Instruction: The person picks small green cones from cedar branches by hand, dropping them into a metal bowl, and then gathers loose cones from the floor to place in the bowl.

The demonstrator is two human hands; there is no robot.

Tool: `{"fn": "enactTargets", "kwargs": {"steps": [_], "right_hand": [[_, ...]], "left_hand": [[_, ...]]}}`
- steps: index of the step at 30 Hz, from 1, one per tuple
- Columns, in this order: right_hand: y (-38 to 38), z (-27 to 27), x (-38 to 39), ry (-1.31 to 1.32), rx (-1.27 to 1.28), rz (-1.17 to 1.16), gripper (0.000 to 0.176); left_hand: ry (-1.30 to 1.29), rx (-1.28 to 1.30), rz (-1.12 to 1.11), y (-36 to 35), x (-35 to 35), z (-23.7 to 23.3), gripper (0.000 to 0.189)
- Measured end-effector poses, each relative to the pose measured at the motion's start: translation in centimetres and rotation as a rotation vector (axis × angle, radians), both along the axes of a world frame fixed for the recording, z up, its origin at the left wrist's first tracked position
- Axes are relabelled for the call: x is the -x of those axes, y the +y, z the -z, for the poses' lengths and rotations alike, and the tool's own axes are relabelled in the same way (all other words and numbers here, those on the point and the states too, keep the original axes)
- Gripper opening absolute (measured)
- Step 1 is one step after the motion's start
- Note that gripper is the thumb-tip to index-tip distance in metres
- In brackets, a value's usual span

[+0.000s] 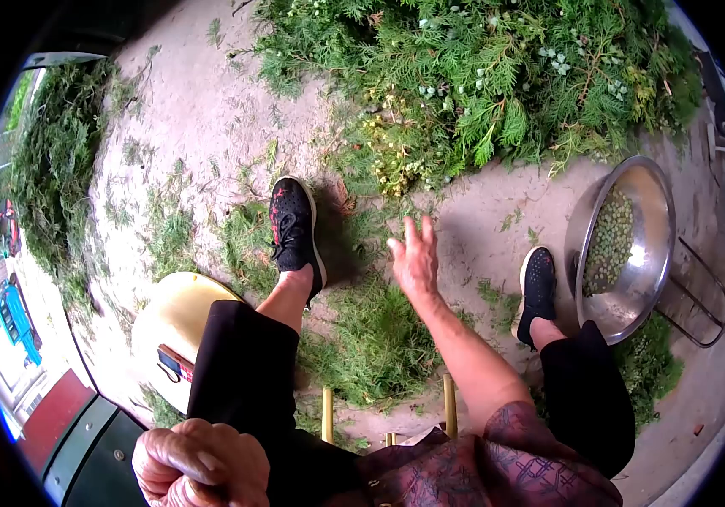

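Note:
My right hand (417, 258) reaches out over the ground between the two black shoes, its fingers apart and nothing in them. Just beyond its fingertips lie loose green sprigs and the lower edge of a large pile of evergreen branches (497, 84) with pale green cones. Near the bottom left, my left hand (202, 465) is held close to the camera with its fingers curled in; whatever it may hold is hidden. A heap of green clippings (371, 338) lies below my right hand.
At the right, a metal basin (665, 211) with many small green cones rests tilted on a metal frame (721, 317). A yellow round seat (168, 313) with a phone (175, 363) on it stands at the left. More branches (54, 169) lie at the upper left.

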State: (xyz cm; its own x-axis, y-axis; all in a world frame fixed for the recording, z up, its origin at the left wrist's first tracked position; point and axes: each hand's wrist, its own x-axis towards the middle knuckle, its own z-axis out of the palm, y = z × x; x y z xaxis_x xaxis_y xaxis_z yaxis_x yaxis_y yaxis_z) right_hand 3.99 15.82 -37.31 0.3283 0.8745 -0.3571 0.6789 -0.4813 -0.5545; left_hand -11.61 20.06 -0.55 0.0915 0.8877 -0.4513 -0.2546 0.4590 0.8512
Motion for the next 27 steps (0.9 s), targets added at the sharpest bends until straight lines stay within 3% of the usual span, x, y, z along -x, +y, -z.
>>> {"fn": "enactTargets", "kwargs": {"steps": [1, 3, 4, 5, 6, 7, 9, 10, 11, 13, 14, 15, 19, 20, 22, 25, 27], "right_hand": [[1.1, 2.1, -0.7, -0.206, -0.093, 0.055, 0.059], [1.6, 2.5, 0.0, -0.185, 0.041, -0.040, 0.064], [1.1, 1.2, 1.1, -0.252, 0.100, -0.274, 0.066], [0.3, 0.2, 2.6, -0.123, 0.143, -0.442, 0.066], [-0.4, -0.5, 3.6, 0.099, 0.108, -0.560, 0.054], [0.0, -0.9, 4.1, 0.397, 0.280, -0.578, 0.042], [1.0, -0.3, 5.5, 0.472, 0.093, -0.344, 0.038], [4.0, -2.3, 5.0, 0.277, -0.032, -0.408, 0.036], [6.2, -1.2, 5.0, 0.246, -0.240, -0.353, 0.033], [11.7, 0.5, 4.7, 0.023, -0.313, -0.341, 0.051], [14.3, 1.2, 4.3, 0.089, -0.233, -0.324, 0.056], [16.3, 3.0, 4.2, -0.130, -0.298, -0.338, 0.061], [20.0, 2.1, 5.3, -0.049, 0.063, -0.381, 0.061], [19.4, 2.3, 5.6, -0.066, 0.127, -0.458, 0.061], [14.8, 4.0, 7.2, -0.247, -0.099, -0.602, 0.050], [5.2, 3.1, 8.2, -0.074, -0.239, -0.684, 0.030], [0.0, 0.9, 7.5, 0.028, -0.106, -0.782, 0.016]], "left_hand": [[-0.006, 0.001, -0.011, 0.0, 0.2, -0.1, 0.018], [-0.010, 0.001, -0.049, 0.1, 0.6, -0.3, 0.018], [-0.011, -0.006, -0.078, 0.2, 0.7, -0.3, 0.018], [-0.008, -0.011, -0.104, 0.3, 0.9, -0.3, 0.018], [-0.008, 0.001, -0.094, 0.3, 1.2, -0.4, 0.018], [-0.009, 0.014, -0.084, 0.3, 1.4, -0.5, 0.018], [-0.027, -0.016, -0.029, 0.1, 2.1, -0.2, 0.016], [-0.032, -0.017, -0.043, 0.1, 2.4, -0.1, 0.016], [-0.037, -0.021, -0.057, 0.0, 2.6, -0.1, 0.016], [-0.034, -0.002, -0.088, 0.2, 3.0, -0.2, 0.016], [-0.032, 0.007, -0.102, 0.3, 3.2, -0.3, 0.016], [-0.048, 0.005, -0.096, 0.4, 3.4, -0.3, 0.016], [-0.102, 0.005, -0.072, 0.8, 4.2, 0.0, 0.015], [-0.107, 0.010, -0.074, 0.9, 4.3, -0.1, 0.015], [-0.121, 0.006, -0.066, 0.9, 4.5, 0.0, 0.014], [-0.115, -0.002, -0.046, 0.6, 5.1, 0.1, 0.014], [-0.112, 0.003, -0.050, 0.4, 5.4, 0.1, 0.014]]}}
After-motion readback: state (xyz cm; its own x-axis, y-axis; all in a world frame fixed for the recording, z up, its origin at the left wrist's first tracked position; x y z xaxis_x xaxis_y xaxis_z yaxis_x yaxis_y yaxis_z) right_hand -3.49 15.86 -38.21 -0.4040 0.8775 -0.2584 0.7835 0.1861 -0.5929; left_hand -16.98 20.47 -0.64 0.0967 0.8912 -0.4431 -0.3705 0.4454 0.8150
